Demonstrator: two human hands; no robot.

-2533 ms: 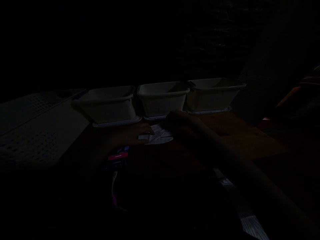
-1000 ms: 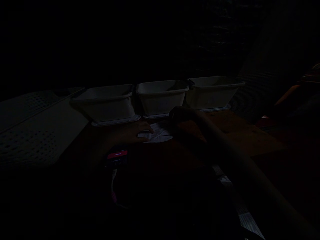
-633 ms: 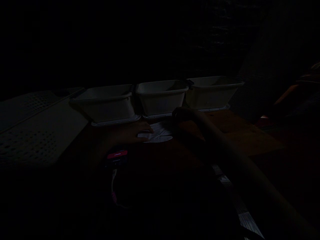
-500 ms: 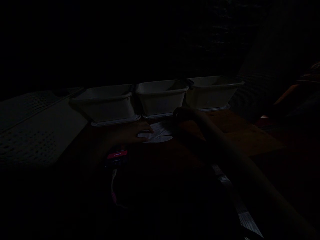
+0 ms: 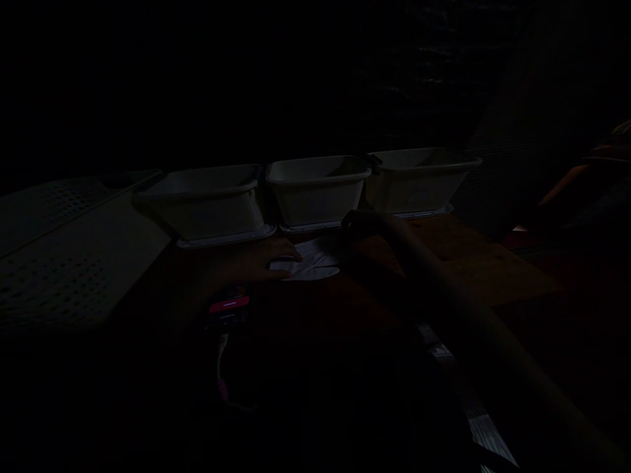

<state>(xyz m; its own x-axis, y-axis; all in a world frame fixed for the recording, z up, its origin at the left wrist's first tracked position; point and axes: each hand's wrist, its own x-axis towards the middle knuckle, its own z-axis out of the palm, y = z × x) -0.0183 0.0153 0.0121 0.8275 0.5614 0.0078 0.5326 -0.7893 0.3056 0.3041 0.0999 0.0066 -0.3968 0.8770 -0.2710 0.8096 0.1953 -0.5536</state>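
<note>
When viewed from the head camera, note the deep shadow over most of the surface (image 5: 473, 263). Take the middle tub (image 5: 320, 202) as reference. Locate the pale flat piece (image 5: 313, 261) directly in front of the middle tub, laid on the surface, with a slit entering from the right; treat the material as unidentified. Locate the left hand (image 5: 266, 259) in front and left of the middle tub, resting on the left end of the pale flat piece, grip spread with thumb and fingers apart. Locate the right hand (image 5: 367, 222) at the front-right corner of the middle tub, fingers curled near the far right end of the pale flat piece; record its grip as indiscernible in the dark. Find the phone (image 5: 229, 305), screen lit, in front and left of the middle tub, with the cable (image 5: 219, 364) attached. Find the left tub (image 5: 217, 217) and the right tub (image 5: 419, 188) flanking the middle tub.
</note>
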